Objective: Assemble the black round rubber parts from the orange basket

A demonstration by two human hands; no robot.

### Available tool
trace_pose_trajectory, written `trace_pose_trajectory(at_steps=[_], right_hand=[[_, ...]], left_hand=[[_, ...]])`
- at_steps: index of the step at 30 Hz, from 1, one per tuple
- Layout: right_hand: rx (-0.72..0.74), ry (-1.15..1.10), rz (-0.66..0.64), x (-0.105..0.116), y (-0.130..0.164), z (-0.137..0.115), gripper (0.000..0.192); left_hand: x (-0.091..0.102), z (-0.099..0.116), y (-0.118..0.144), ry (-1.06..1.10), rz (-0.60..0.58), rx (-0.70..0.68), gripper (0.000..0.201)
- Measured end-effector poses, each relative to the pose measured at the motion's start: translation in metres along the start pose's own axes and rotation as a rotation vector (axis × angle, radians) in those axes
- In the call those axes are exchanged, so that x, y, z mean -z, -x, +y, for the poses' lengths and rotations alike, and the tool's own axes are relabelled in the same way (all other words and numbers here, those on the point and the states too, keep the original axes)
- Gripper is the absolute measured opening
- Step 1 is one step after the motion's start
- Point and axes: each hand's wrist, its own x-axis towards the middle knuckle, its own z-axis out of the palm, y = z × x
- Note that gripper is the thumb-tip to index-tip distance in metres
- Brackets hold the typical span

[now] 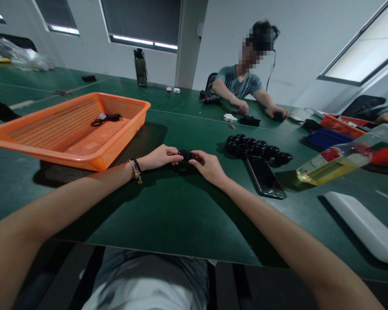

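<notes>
Black plastic, a small part (186, 155), sits pinched between both hands at the middle of the frame, just above the green table (168, 206). The left hand (160, 157) has its fingertips closed on one end, the right hand (210, 167) curled onto the other; whether they are joining or pulling it I cannot tell. Right of centre a cluster of similar black rings (255, 148) lies beside a phone (265, 176). The orange basket (35, 142), upper left, holds only a couple of pieces, so by my reckoning most of the pile is not yet handled.
</notes>
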Motion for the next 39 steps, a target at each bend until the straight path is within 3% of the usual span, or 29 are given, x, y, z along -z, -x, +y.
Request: trace_pose_trajectory(at_steps=[6, 11, 39], right_hand=[[0.011, -0.123, 0.026, -0.0028, 0.0012, 0.0014, 0.029], [0.008, -0.159, 0.034, -0.0051, 0.0015, 0.0035, 0.026], [-0.01, -0.035, -0.004, -0.0007, 0.0002, 0.0009, 0.021]], left_hand=[[-0.0009, -0.001, -0.0008, 0.007, 0.012, 0.006, 0.025], [-0.0009, -0.0012, -0.0011, 0.017, 0.009, 0.012, 0.024], [-0.0005, -0.001, 0.0006, 0.004, 0.006, 0.009, 0.025]])
